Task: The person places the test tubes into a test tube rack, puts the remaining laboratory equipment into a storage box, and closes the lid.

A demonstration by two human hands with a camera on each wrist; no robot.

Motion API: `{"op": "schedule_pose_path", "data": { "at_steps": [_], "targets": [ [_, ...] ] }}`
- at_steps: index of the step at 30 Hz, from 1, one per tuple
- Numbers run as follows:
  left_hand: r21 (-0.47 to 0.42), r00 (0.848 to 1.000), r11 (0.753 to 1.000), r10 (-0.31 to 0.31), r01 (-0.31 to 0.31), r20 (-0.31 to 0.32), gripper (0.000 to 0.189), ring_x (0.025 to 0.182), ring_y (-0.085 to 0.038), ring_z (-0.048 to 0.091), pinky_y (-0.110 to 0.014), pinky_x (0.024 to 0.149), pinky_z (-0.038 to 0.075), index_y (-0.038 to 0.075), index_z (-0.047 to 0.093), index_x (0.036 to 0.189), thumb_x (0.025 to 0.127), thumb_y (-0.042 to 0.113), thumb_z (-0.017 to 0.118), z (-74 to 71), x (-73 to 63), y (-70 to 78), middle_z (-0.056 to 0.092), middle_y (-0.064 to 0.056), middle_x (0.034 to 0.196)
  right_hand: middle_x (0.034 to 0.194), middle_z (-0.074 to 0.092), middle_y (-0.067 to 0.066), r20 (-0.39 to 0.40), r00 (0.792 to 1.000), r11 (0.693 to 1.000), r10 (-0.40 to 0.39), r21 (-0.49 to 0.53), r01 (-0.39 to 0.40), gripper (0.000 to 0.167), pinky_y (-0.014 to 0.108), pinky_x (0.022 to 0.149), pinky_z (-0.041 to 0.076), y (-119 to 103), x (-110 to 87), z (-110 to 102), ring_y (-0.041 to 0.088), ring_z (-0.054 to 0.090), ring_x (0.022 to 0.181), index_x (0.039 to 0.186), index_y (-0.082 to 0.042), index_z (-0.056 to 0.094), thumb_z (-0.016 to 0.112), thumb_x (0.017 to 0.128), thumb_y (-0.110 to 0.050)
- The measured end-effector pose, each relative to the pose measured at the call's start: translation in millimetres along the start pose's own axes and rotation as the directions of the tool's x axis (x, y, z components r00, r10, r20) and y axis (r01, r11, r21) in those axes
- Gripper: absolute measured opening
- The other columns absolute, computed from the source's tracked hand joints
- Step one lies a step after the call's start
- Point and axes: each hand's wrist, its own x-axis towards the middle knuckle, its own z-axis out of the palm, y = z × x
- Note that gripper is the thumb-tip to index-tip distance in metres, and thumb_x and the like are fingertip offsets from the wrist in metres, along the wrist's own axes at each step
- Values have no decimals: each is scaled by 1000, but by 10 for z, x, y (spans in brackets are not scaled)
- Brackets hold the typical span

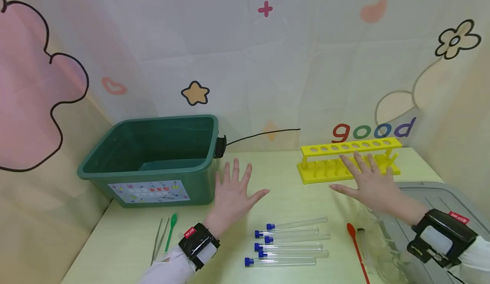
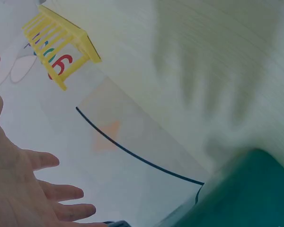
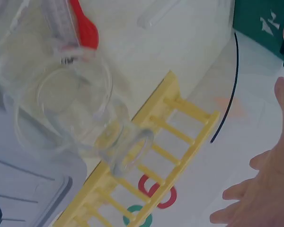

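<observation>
My left hand is held above the table with its fingers spread, just right of a green plastic bin. It holds nothing. My right hand also has spread fingers and is empty; in the head view it overlaps the front of a yellow test tube rack. Between the forearms lie several clear test tubes with blue caps, roughly parallel on the table. Beside the left wrist are metal tweezers and a green spoon. A red spoon lies left of the right forearm.
Clear glassware stands near the right forearm, next to a transparent tube-like piece. A grey ridged lid or tray takes up the table's right side. Behind everything hangs a printed cloth.
</observation>
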Motion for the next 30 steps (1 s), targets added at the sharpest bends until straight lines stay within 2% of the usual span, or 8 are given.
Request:
{"op": "schedule_pose_path", "data": {
  "at_steps": [5,8,13,18,22,26,30],
  "targets": [
    [2,1000,1000,-4,4,23,83,126,-42,21,-58,93,24,14,35,140,81,72,29,130,168,95,26,-23,140,139,6,35,27,998,996,52,64,-54,92,75,79,2,286,125,-85,57,0,121,145,-11,3,43,82,-65],
    [5,999,1000,6,-6,40,82,125,-41,23,-57,93,25,13,35,140,82,71,28,220,295,169,28,-23,139,137,6,38,52,996,995,78,65,-81,93,76,77,1,501,204,-95,59,-1,119,144,-7,4,41,83,-66],
    [34,995,997,69,-71,71,80,124,-39,27,-53,92,29,14,35,140,84,70,26,337,483,353,30,-21,138,132,6,43,95,989,990,115,68,-121,93,76,76,1,784,296,-49,63,-2,115,141,1,10,39,83,-66],
    [53,987,991,120,-127,111,76,124,-36,28,-49,92,32,16,34,140,85,68,26,413,640,598,31,-17,139,131,5,45,127,983,985,130,101,-143,92,76,77,2,939,370,19,64,-2,113,140,4,10,38,85,-64],
    [47,972,977,200,-207,124,68,123,-31,31,-41,93,33,14,34,140,90,60,28,442,761,792,32,-14,139,130,5,45,131,982,983,135,104,-149,91,75,78,4,1025,439,67,65,1,113,139,6,12,37,86,-63],
    [41,945,949,307,-313,110,61,124,-25,31,-32,97,29,9,35,139,94,50,31,454,870,936,32,-12,139,130,6,45,134,980,982,146,99,-160,91,74,80,5,1091,497,103,65,2,113,137,9,15,35,86,-64],
    [35,934,939,336,-343,119,60,127,-23,27,-31,98,26,7,33,139,95,47,31,458,965,1015,28,-11,142,131,6,43,142,980,982,140,106,-156,90,73,82,4,1152,532,138,63,3,114,136,11,16,35,86,-63]
  ]
}}
